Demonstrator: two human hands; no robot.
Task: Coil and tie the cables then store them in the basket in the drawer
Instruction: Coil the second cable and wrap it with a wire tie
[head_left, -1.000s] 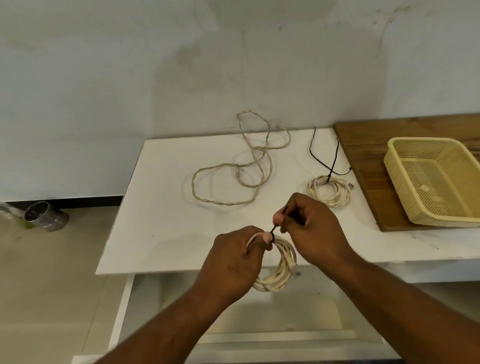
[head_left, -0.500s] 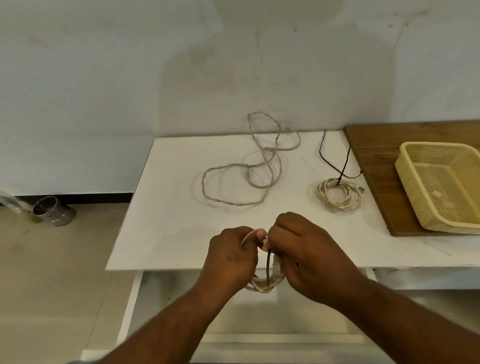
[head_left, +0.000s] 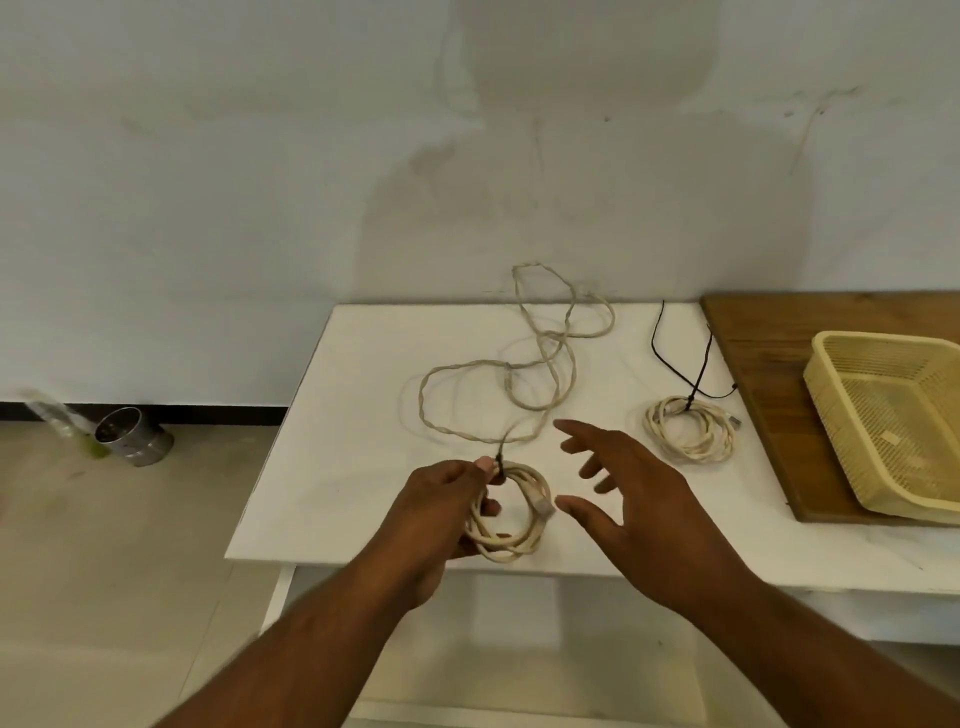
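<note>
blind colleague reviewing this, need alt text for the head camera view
A person's left hand holds a coiled pale cable over the near edge of the white table, the right hand open beside it. Behind lie a loose cable, a second coil and a yellow basket on a wooden board.

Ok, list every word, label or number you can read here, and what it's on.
None can be read.
Basket: a small pale patch on its mesh bottom, too small to tell if it bears text.
Can on the floor: blurred, no lettering made out.
</note>
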